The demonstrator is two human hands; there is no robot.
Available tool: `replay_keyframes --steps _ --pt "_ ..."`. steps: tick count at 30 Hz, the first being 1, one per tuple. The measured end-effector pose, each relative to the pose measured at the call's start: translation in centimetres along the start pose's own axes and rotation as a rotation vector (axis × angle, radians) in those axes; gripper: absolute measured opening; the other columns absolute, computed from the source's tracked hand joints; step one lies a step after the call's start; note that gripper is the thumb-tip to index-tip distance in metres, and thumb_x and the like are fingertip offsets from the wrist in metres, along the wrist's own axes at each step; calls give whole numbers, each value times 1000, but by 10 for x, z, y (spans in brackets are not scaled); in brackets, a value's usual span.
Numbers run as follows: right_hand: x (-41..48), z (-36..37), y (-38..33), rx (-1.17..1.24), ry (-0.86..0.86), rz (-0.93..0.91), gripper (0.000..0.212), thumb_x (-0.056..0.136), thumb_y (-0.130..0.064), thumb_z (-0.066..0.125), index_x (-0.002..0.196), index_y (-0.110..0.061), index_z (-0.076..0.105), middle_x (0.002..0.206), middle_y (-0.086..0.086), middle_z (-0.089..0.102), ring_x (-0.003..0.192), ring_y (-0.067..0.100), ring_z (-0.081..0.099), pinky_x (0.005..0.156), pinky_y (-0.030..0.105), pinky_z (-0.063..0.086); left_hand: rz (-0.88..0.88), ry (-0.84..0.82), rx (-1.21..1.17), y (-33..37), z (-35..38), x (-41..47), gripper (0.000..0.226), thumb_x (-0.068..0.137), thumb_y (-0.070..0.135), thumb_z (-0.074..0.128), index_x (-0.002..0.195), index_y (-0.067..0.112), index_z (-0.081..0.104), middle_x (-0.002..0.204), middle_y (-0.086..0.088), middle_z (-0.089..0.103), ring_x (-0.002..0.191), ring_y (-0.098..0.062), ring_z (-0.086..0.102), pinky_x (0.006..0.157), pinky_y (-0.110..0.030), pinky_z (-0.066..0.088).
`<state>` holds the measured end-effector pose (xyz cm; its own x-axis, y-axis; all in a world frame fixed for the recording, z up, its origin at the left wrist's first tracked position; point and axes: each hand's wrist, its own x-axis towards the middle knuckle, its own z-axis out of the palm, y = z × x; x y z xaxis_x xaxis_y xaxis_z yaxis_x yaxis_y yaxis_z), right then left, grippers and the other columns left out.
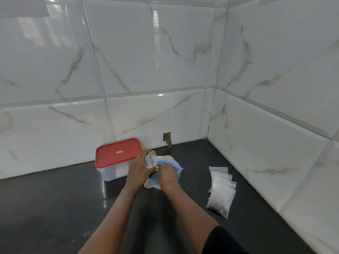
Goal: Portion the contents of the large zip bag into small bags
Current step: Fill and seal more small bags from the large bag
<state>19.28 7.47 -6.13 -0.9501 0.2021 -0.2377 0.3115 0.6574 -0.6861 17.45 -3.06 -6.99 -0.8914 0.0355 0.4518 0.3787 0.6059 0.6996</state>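
Dark glossy bench (55, 208) set in a corner of white marble-look wall tiles (146, 61). The large zip bag (170, 161) sits mid-bench beside a red-lidded box (117, 154), an overlapping row of small bags (221, 191) lies near the right wall, and open bench lies left and front. The left hand (140, 169) grips one small bag (151, 159) over the large bag's mouth; the right hand (167, 177) reaches into that mouth with its fingers hidden, so its grasp cannot be told.

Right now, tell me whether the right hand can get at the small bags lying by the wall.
Probably yes. The right hand is at the mouth of the large zip bag, and the small bags lie on its side with only bare counter between.
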Motion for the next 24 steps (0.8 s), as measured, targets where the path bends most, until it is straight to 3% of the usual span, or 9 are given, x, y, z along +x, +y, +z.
replay_keyframes --steps 4,6,9,11,14,15,19,21,24 --pt "4 9 2 161 -19 -37 30 98 -15 41 120 -5 58 104 5 56 94 17 52 70 7 38 -10 -9 8 -4 1 -1 47 77 18 74 120 11 55 112 -8 65 95 -16 59 88 -27 47" --pt "4 8 2 222 -21 5 21 97 -14 42 108 -6 58 94 4 54 83 14 50 70 12 44 -14 -6 22 -5 -1 -1 46 78 18 73 120 11 56 112 -8 65 96 -18 60 86 -25 46" --pt "0 3 -1 254 -54 -10 13 99 -12 36 94 -18 47 77 -7 45 59 -1 38 46 -2 34 -12 9 35 -5 -2 1 45 78 18 73 119 11 56 109 -8 66 89 -13 56 82 -20 43" --pt "-1 1 2 231 -58 -28 14 101 -14 32 91 -20 40 70 -13 34 57 2 33 52 2 33 -7 18 52 -5 -3 3 45 77 19 74 118 11 57 108 -7 66 87 -10 54 80 -20 41" --pt "5 2 3 197 -44 -16 12 100 -12 31 96 -21 38 85 -5 41 83 9 37 83 22 39 -4 21 51 -3 -4 4 46 76 19 75 118 10 57 106 -7 66 85 -11 53 78 -20 40" --pt "4 0 1 218 -49 -22 13 100 -12 31 97 -21 39 92 -4 41 87 9 37 86 24 40 -3 21 53 -2 -4 3 46 76 18 75 117 9 57 106 -8 66 85 -12 53 78 -20 40" --pt "5 5 -1 190 12 -21 14 96 -12 43 87 -14 52 87 3 55 78 15 54 59 22 43 -22 -1 43 -2 -3 1 44 79 16 72 119 10 55 109 -8 65 88 -11 53 80 -20 41" --pt "7 6 -5 122 -52 -2 11 96 -16 44 96 -14 55 97 5 57 87 18 57 54 20 41 -37 -8 37 -4 -3 1 46 79 18 72 121 12 55 112 -7 65 90 -10 53 82 -21 41" --pt "12 6 -11 48 -93 25 24 97 -23 47 117 -14 55 110 6 58 86 15 48 56 19 37 -52 -14 39 -7 -5 1 47 78 21 73 120 13 55 112 -7 65 90 -11 53 83 -21 42"
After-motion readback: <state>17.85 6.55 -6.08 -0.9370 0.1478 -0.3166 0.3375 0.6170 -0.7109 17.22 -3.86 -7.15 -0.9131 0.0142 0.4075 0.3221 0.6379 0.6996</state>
